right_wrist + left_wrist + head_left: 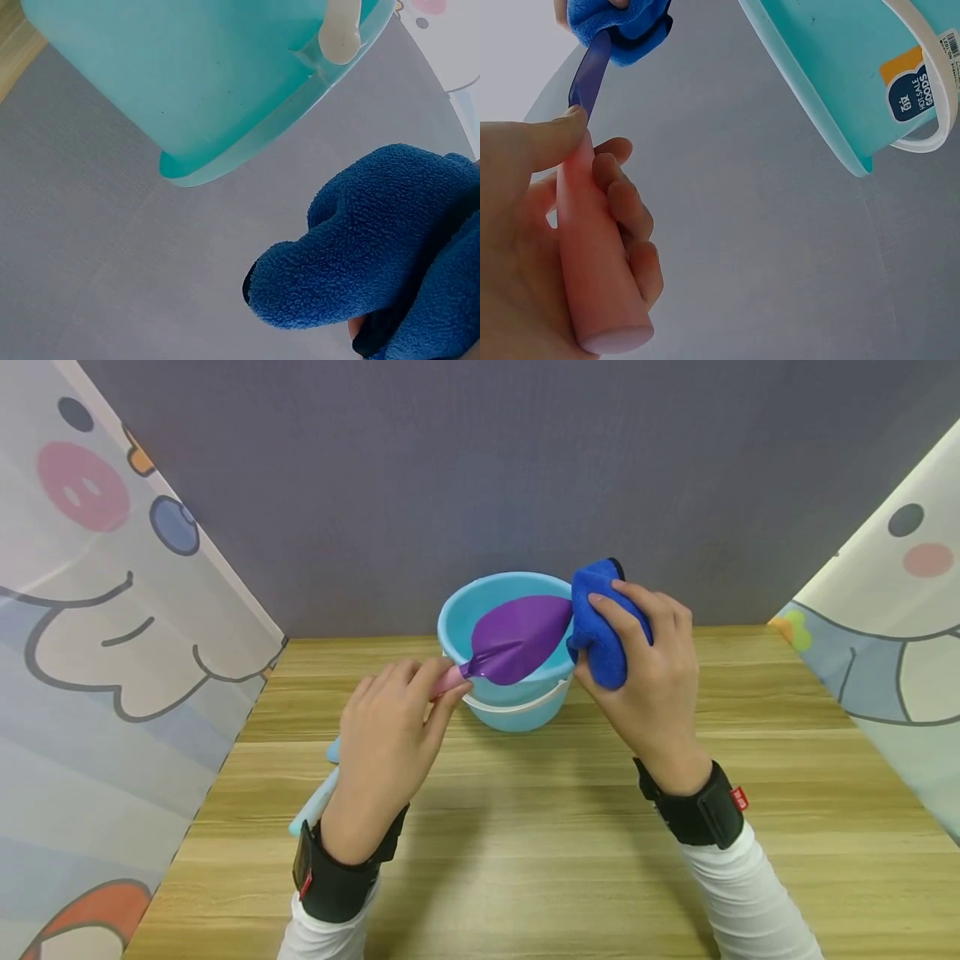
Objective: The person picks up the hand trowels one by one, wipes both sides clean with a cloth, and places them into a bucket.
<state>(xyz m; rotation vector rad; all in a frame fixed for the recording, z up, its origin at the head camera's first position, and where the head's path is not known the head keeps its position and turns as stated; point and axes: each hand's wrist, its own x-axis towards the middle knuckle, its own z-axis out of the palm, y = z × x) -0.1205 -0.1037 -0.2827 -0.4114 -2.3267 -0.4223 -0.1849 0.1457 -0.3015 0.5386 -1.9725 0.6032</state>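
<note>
My left hand (393, 727) grips the pink handle (600, 247) of a toy shovel with a purple blade (517, 635). The blade is held over the mouth of a light blue bucket (517, 718), its tip pointing right. A folded blue cloth (600, 627) with dark edging is held in my right hand (648, 660), fingers over its outer side. In the left wrist view the cloth (622, 26) wraps about the blade's tip. The right wrist view shows the cloth (375, 247) bunched below the bucket's rim (247, 146).
Partly behind my left hand, a light blue object (315, 802) lies on the wood-grain table (540, 860). The bucket's white handle (517, 706) hangs at its front. A grey panel (480, 468) stands behind, with cartoon-printed panels (142, 635) on both sides.
</note>
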